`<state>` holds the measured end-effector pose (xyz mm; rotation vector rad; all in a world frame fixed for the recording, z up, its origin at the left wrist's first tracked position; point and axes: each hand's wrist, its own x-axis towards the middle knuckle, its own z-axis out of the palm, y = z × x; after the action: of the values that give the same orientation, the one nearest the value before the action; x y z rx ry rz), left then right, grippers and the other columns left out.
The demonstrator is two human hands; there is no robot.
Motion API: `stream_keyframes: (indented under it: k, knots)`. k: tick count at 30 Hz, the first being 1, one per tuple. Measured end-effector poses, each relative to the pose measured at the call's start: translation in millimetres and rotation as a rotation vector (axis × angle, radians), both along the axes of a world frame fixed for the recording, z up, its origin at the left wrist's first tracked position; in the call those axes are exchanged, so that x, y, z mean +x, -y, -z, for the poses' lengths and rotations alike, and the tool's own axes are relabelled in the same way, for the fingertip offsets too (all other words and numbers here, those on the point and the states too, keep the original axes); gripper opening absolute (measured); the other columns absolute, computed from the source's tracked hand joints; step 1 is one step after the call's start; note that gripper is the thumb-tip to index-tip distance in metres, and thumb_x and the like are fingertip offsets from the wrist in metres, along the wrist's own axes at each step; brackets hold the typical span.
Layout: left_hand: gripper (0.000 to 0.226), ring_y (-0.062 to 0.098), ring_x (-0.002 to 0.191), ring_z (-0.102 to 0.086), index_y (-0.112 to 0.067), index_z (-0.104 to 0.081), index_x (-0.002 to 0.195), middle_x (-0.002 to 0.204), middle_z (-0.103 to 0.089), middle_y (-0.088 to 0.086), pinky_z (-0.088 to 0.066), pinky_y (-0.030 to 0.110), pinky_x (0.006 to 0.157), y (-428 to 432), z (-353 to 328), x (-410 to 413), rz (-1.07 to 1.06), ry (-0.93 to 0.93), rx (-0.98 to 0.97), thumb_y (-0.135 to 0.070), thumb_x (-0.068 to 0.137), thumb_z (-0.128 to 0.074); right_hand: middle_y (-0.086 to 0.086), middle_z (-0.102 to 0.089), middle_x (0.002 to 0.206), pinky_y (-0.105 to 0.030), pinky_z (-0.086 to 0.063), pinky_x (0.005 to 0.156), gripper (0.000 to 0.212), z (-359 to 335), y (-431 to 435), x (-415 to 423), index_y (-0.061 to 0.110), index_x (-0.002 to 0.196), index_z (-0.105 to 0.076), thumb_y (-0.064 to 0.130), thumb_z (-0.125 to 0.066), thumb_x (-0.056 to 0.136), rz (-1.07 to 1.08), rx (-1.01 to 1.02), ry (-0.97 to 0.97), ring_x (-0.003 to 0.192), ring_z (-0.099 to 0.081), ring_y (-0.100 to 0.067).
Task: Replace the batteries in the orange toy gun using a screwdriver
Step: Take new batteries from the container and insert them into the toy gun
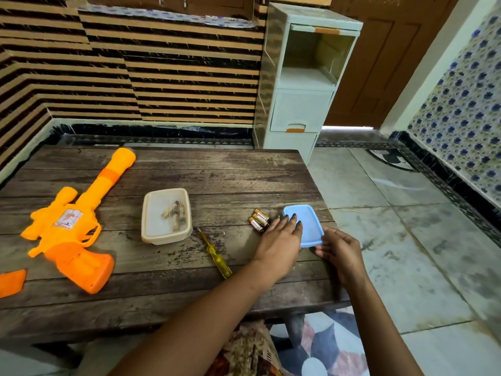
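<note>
Head view looks down on a dark, weathered wooden-plank table standing on a pale tiled floor. The large orange plastic toy gun lies flat at the table's left side, barrel pointing away toward the striped wall, grip toward the near edge. A small flat orange plastic piece, probably the battery cover, rests at the far left edge, apart from the gun. Near the middle sits an open, translucent cream rectangular plastic container holding a few small brownish items too blurred to identify. Just beside its near right corner lies a slim screwdriver with a clear yellow handle, tip pointing away. To the right, two small brown-and-gold cylindrical batteries lie side by side on the wood. The left hand is palm down, fingers slightly spread, fingertips resting on the left edge of a light blue rectangular plastic lid, just beside the batteries. The right hand pinches the lid's near corner between thumb and fingers at the table's right edge. A pale grey plastic drawer unit stands behind the table.
</note>
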<state>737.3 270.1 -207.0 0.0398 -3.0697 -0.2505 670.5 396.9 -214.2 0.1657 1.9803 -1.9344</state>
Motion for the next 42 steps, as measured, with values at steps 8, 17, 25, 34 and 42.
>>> stream_keyframes:
  k: [8, 17, 25, 34, 42]
  knots:
    - [0.05, 0.011, 0.095, -0.068, -0.019, -0.075, 0.096, 0.102, -0.072, -0.001, -0.052, 0.025, 0.087, -2, 16, 37, 0.192, -0.166, -0.151, -0.014, 0.072, -0.031, -0.011, -0.069, 0.101, -0.018, -0.053, 0.068, 0.044, -4, -44, 9, 0.008, 0.121, -0.059, -0.008, -0.061, 0.08, -0.435, 0.147, -0.082, 0.084, -0.065, -0.017]
    - [0.047, 0.016, 0.106, -0.064, -0.013, -0.069, 0.11, 0.113, -0.068, 0.005, -0.047, 0.029, 0.095, 17, 16, 75, 0.371, -0.291, -0.164, -0.028, 0.083, -0.034, 0.013, -0.023, 0.151, -0.028, -0.037, 0.108, 0.125, 9, -43, 14, 0.044, 0.142, -0.006, 0.042, -0.089, 0.049, -0.957, 0.333, -0.39, 0.137, -0.029, -0.003]
    - [0.055, 0.015, 0.108, -0.063, -0.012, -0.068, 0.113, 0.116, -0.067, 0.006, -0.045, 0.028, 0.097, 17, 24, 70, 0.391, -0.312, -0.165, -0.04, 0.084, -0.03, 0.006, -0.04, 0.144, -0.043, -0.038, 0.108, 0.115, 27, -29, 23, 0.043, 0.141, -0.025, 0.046, -0.09, 0.046, -0.765, 0.305, -0.497, 0.132, -0.04, -0.009]
    - [0.049, 0.018, 0.102, -0.066, -0.01, -0.07, 0.108, 0.108, -0.07, 0.008, -0.048, 0.028, 0.092, 22, 28, 67, 0.453, -0.456, -0.233, -0.03, 0.084, -0.032, -0.004, -0.053, 0.129, -0.045, -0.042, 0.103, 0.113, 37, -26, 29, 0.047, 0.137, -0.033, 0.053, -0.09, 0.039, -0.646, 0.351, -0.484, 0.122, -0.051, -0.017]
    - [0.049, 0.021, 0.101, -0.067, -0.007, -0.069, 0.108, 0.108, -0.069, 0.011, -0.052, 0.031, 0.089, 19, 27, 67, 0.424, -0.508, -0.222, -0.029, 0.085, -0.032, -0.006, -0.052, 0.129, -0.042, -0.045, 0.102, 0.114, 41, -25, 28, 0.043, 0.137, -0.035, 0.048, -0.09, 0.038, -0.625, 0.316, -0.491, 0.117, -0.055, -0.013]
